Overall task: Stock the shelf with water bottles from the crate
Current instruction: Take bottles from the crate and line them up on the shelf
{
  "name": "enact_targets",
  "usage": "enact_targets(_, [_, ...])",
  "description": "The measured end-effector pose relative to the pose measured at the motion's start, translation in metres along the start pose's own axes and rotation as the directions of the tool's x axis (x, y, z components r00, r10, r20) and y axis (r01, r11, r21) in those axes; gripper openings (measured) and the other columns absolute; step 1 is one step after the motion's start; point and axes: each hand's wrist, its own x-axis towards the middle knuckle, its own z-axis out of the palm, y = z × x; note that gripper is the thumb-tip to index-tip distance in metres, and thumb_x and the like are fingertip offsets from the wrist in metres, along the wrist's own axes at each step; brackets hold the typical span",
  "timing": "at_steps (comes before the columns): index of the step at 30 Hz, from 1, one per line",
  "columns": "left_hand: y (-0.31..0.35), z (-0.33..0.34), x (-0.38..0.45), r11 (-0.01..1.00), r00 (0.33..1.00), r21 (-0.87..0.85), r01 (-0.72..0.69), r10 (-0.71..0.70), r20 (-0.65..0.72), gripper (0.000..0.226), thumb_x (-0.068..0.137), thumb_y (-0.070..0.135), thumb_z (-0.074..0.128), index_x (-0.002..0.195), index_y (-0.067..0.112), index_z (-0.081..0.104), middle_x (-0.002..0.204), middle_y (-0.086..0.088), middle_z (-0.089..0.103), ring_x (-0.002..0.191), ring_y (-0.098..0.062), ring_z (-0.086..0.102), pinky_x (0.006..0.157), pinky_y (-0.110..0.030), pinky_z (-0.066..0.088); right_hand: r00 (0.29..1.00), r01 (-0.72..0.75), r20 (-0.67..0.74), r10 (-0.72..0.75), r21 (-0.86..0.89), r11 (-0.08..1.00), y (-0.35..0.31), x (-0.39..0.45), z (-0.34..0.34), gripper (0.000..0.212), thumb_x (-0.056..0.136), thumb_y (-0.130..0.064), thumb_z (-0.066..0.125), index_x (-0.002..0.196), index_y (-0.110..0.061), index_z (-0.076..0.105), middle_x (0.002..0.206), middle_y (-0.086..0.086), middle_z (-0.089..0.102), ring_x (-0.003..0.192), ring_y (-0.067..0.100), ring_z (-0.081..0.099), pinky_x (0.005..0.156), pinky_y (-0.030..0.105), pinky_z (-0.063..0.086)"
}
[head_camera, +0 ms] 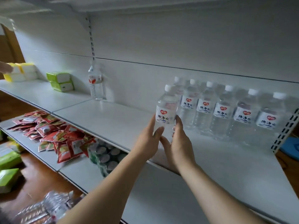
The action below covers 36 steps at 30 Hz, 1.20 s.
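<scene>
A clear water bottle [166, 109] with a white cap and a red-heart label stands upright at the left end of a row of several like bottles [223, 110] on the white shelf [113, 120]. My left hand [148, 143] and my right hand [178, 143] both clasp its lower half, one on each side. A single bottle [95, 83] stands apart against the back panel further left. At the bottom left, blurred shrink-wrapped bottles [48, 206] lie low near the floor.
Green and yellow tissue packs [60, 81] sit at the shelf's left end, where another person's hand [5, 67] reaches in. The lower shelf holds red snack sachets [53, 133] and canned drinks [106, 157]. A slotted upright [284, 131] bounds the shelf on the right.
</scene>
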Motion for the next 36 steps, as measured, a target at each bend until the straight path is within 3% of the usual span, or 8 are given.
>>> enact_targets(2, [-0.018, 0.007, 0.019, 1.000, 1.000, -0.028, 0.008, -0.008, 0.002, 0.062, 0.088, 0.053, 0.040, 0.149, 0.048, 0.030, 0.135, 0.006, 0.063, 0.124, -0.021, 0.059, 0.109, -0.045, 0.043, 0.999, 0.005, -0.038, -0.006, -0.034, 0.999, 0.004, 0.015, 0.010, 0.089, 0.091, -0.030, 0.069, 0.158, -0.025, 0.011, 0.152, 0.005, 0.046, 0.131, 0.027, 0.052, 0.100, 0.035, 0.045])
enact_targets(11, [-0.041, 0.016, 0.081, 0.998, 0.997, 0.061, 0.003, -0.008, 0.080, 0.069, 0.088, 0.043, 0.030, 0.156, 0.040, 0.022, 0.143, 0.000, 0.058, 0.130, -0.025, 0.054, 0.110, -0.043, 0.041, 0.989, -0.075, -0.133, 0.057, -0.139, 0.987, 0.019, 0.065, 0.036, 0.080, 0.093, -0.032, 0.065, 0.157, -0.015, 0.018, 0.153, 0.010, 0.044, 0.130, 0.032, 0.051, 0.099, 0.036, 0.041])
enact_targets(20, [-0.058, 0.023, 0.103, 0.975, 0.996, 0.218, -0.031, 0.013, 0.085, 0.055, 0.107, 0.029, 0.032, 0.159, 0.040, 0.014, 0.138, -0.009, 0.062, 0.123, -0.034, 0.057, 0.103, -0.043, 0.044, 0.984, -0.121, -0.153, 0.093, -0.191, 0.974, 0.022, 0.078, 0.043, 0.078, 0.097, -0.034, 0.060, 0.157, -0.013, 0.015, 0.150, 0.013, 0.043, 0.126, 0.035, 0.053, 0.094, 0.043, 0.044])
enact_targets(24, [-0.052, 0.020, 0.098, 0.974, 0.996, 0.227, -0.012, -0.010, 0.092, 0.056, 0.108, 0.029, 0.033, 0.160, 0.032, 0.013, 0.156, -0.005, 0.043, 0.139, -0.027, 0.044, 0.112, -0.036, 0.036, 0.984, -0.134, -0.139, 0.107, -0.203, 0.970, 0.018, 0.066, 0.040, 0.076, 0.095, -0.030, 0.062, 0.155, -0.010, 0.019, 0.142, 0.017, 0.047, 0.123, 0.037, 0.053, 0.092, 0.041, 0.043])
enact_targets(26, [-0.046, 0.019, 0.090, 0.980, 0.999, 0.199, 0.024, -0.033, 0.041, 0.058, 0.108, 0.027, 0.036, 0.161, 0.022, 0.013, 0.163, -0.004, 0.029, 0.147, -0.023, 0.033, 0.115, -0.033, 0.029, 0.986, -0.134, -0.124, 0.110, -0.210, 0.968, 0.015, 0.051, 0.036, 0.075, 0.094, -0.028, 0.064, 0.153, -0.008, 0.023, 0.140, 0.019, 0.046, 0.122, 0.039, 0.052, 0.092, 0.042, 0.043])
enact_targets(29, [-0.036, 0.015, 0.070, 0.986, 0.995, 0.147, 0.073, -0.062, -0.077, 0.058, 0.106, 0.026, 0.043, 0.159, 0.016, 0.021, 0.159, -0.008, 0.036, 0.144, -0.022, 0.039, 0.111, -0.028, 0.032, 0.995, -0.045, -0.102, 0.022, -0.232, 0.972, 0.011, 0.026, 0.030, 0.067, 0.092, -0.023, 0.068, 0.148, -0.002, 0.036, 0.136, 0.021, 0.050, 0.124, 0.040, 0.049, 0.097, 0.043, 0.043])
enact_targets(33, [-0.025, -0.006, 0.011, 0.999, 0.975, -0.002, 0.037, -0.037, -0.220, 0.049, 0.102, 0.023, 0.053, 0.149, 0.019, 0.042, 0.136, -0.001, 0.059, 0.114, -0.008, 0.059, 0.081, 0.001, 0.035, 0.985, 0.140, -0.080, -0.156, -0.179, 0.974, -0.003, -0.003, 0.026, 0.045, 0.090, -0.022, 0.068, 0.130, -0.004, 0.058, 0.121, 0.013, 0.062, 0.116, 0.035, 0.055, 0.094, 0.041, 0.047])
enact_targets(36, [-0.029, -0.033, -0.047, 0.997, 0.919, -0.082, -0.002, -0.030, -0.393, 0.035, 0.099, 0.024, 0.059, 0.133, 0.025, 0.056, 0.110, 0.007, 0.070, 0.097, -0.008, 0.067, 0.083, -0.017, 0.052, 0.946, 0.318, -0.055, -0.321, -0.059, 0.946, -0.028, -0.036, 0.033, 0.039, 0.089, -0.029, 0.057, 0.120, -0.005, 0.064, 0.110, 0.009, 0.067, 0.103, 0.031, 0.060, 0.089, 0.033, 0.044])
